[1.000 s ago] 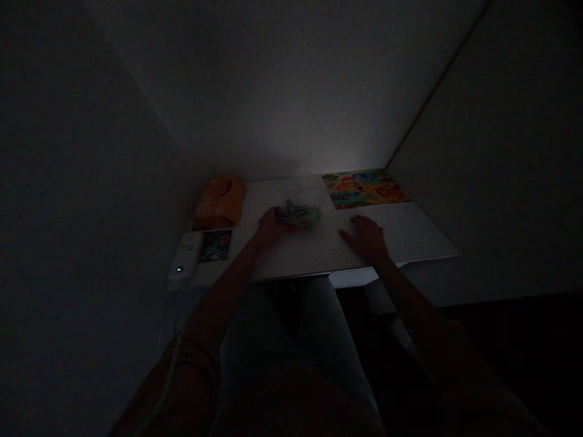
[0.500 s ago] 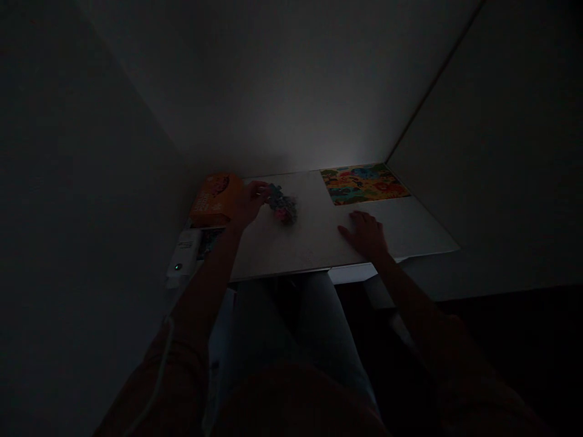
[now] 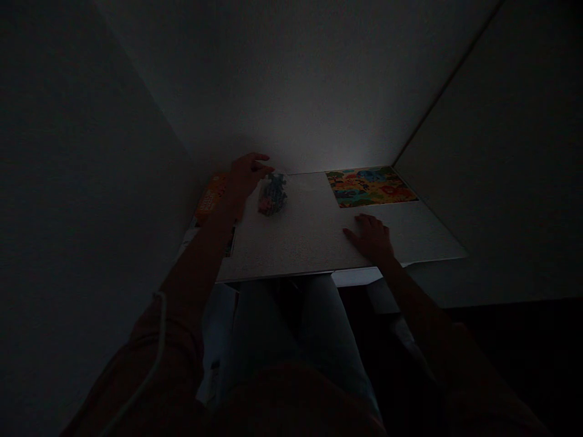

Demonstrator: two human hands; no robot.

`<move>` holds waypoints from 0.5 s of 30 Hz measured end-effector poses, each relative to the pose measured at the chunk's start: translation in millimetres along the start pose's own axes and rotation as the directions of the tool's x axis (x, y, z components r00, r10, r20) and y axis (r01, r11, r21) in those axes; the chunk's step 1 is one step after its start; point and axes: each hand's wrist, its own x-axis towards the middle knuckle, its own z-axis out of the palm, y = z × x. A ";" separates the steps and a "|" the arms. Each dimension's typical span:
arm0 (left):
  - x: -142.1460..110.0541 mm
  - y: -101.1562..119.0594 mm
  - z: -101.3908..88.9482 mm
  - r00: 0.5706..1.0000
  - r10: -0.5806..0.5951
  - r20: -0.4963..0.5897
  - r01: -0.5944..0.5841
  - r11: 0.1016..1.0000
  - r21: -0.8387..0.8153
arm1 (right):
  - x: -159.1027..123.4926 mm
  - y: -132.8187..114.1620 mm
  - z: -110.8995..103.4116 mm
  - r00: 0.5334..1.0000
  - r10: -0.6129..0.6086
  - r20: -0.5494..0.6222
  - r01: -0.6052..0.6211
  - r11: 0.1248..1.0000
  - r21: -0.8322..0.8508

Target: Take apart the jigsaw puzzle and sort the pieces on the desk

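Observation:
The scene is very dim. My left hand (image 3: 247, 174) is raised over the back left of the white table (image 3: 300, 237). Its fingertips pinch the top of a clear bag of jigsaw pieces (image 3: 272, 195), which looks blue-grey with some pink low down. Whether the bag's bottom touches the table I cannot tell. Palm down on the table, my right hand (image 3: 371, 237) rests with thumb and fingers apart, holding nothing. Just beyond it lies a colourful animal picture (image 3: 371, 186), flat near the back right corner.
An orange box (image 3: 210, 199) stands at the left end, partly behind my left forearm. Beside that forearm shows the edge of a dark printed piece (image 3: 231, 243). Walls (image 3: 296, 91) close off the table's back and sides. My legs (image 3: 319, 328) are below the front edge.
My left hand has risen toward the back wall, and the bag has moved left and back with it. The right hand stays in place; the view has shifted slightly.

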 end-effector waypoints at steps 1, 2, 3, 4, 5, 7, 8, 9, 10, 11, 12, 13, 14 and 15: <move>-0.7 -0.7 2.8 1.000 0.007 -0.020 -0.007 1.000 -0.002 | -0.3 -0.5 -0.6 1.000 -0.004 -0.005 0.004 1.000 0.004; -2.3 -2.2 5.8 1.000 0.004 -0.031 -0.004 1.000 -0.001 | -0.7 -0.9 -1.2 1.000 -0.010 -0.011 0.010 1.000 0.009; -4.7 -4.5 9.0 0.999 -0.013 -0.037 0.013 1.000 0.001 | -1.0 -1.1 -1.7 1.000 -0.014 -0.018 0.014 1.000 0.013; -8.2 -7.5 12.1 0.998 -0.041 -0.045 0.041 0.999 0.000 | -1.3 -1.2 -2.0 1.000 -0.015 -0.025 0.015 1.000 0.017; -13.1 -11.1 15.2 0.995 -0.076 -0.058 0.076 0.997 -0.005 | -1.5 -1.3 -2.3 0.999 -0.016 -0.027 0.017 1.000 0.023; -28.0 -19.9 20.7 0.985 -0.135 -0.110 0.134 0.991 -0.015 | -1.7 -1.3 -2.4 0.999 -0.017 -0.027 0.018 0.999 0.031; -38.1 -24.9 23.2 0.979 -0.150 -0.138 0.151 0.989 -0.006 | -1.7 -1.4 -2.3 1.000 -0.017 -0.026 0.018 0.999 0.031; -49.7 -30.4 25.7 0.978 -0.136 -0.159 0.141 0.990 0.023 | -1.6 -1.5 -2.3 1.000 -0.016 -0.026 0.017 0.999 0.029; -62.1 -36.3 28.2 0.976 -0.117 -0.182 0.132 0.989 0.073 | -1.5 -1.8 -2.3 1.000 -0.014 -0.024 0.015 1.000 0.023; -74.4 -42.6 30.8 0.976 -0.123 -0.178 0.146 0.982 0.119 | -1.4 -2.2 -2.4 1.000 -0.011 -0.021 0.011 1.000 0.015; -85.7 -49.2 33.4 0.977 -0.147 -0.155 0.170 0.974 0.150 | -1.3 -2.5 -2.7 1.000 -0.007 -0.016 0.007 1.000 0.006; -95.1 -55.9 35.9 0.974 -0.183 -0.133 0.204 0.966 0.159 | -1.2 -2.9 -2.9 1.000 -0.004 -0.007 0.004 1.000 0.000; -102.1 -62.4 38.3 0.967 -0.226 -0.121 0.241 0.962 0.130 | -1.0 -3.1 -3.2 1.000 -0.002 0.000 0.002 1.000 -0.003; -106.1 -68.4 40.2 0.963 -0.253 -0.094 0.260 0.962 0.083 | -0.9 -3.1 -3.4 1.000 -0.002 0.005 0.002 1.000 -0.003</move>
